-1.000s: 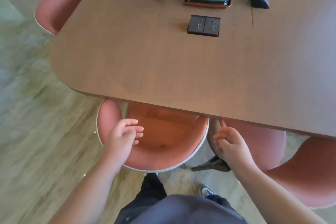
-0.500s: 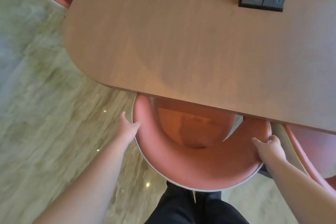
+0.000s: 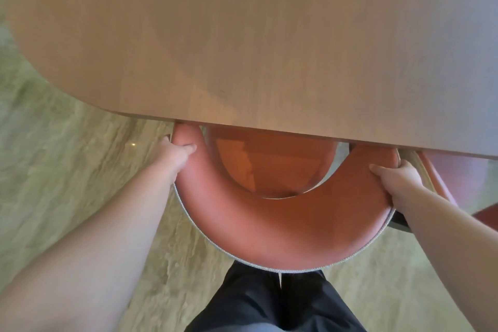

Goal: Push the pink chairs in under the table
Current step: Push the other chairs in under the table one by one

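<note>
Head view looks straight down on a pink chair (image 3: pixel 283 226) whose seat already sits partly beneath the wooden bench (image 3: pixel 242 35), with the curved backrest and the near part of the seat out in the open. The step in hand appears to be the push itself: both hands are set on the two ends of the curved back. The left hand (image 3: pixel 176 152) is curled around the left arm of the backrest close to the bench edge, thumb lying across the top of the padding and the fingers wrapped round the outer side, out of sight. The right hand (image 3: pixel 398 183) is likewise closed on the right end, thumb on top pointing inward, fingers hidden behind the outer rim. Neither hand is spread flat; both look like firm, part-closed grips. The person's dark trousers (image 3: pixel 275 302) stand just behind the chair back. A second pink chair (image 3: pixel 458 178) shows at the right, just beside the one being held, also partly under the bench. My judgement is that the next move calls for an even forward shove from both arms, kept straight so the right side does not scrape the neighbouring chair, and with the left fingers clear of the bench edge.
</note>
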`<act>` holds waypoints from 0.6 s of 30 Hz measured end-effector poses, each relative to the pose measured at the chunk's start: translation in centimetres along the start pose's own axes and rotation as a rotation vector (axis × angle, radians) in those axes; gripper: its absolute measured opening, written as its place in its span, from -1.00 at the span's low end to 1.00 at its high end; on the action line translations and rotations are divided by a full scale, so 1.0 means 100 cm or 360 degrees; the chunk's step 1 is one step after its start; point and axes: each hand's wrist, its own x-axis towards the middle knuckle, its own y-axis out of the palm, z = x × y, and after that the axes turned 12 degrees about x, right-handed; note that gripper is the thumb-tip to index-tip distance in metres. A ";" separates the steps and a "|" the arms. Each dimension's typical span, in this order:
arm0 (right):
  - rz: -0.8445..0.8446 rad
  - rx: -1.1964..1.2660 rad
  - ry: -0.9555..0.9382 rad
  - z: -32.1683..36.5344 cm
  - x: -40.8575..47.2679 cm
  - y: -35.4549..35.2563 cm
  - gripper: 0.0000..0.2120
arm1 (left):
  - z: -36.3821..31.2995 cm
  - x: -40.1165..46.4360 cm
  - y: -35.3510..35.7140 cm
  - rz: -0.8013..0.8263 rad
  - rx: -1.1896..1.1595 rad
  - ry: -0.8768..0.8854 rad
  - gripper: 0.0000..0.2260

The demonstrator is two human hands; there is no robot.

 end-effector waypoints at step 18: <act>-0.0027 -0.0104 -0.0128 -0.005 -0.023 0.019 -0.77 | 0.013 0.002 -0.029 -0.0056 0.0122 0.0050 -0.26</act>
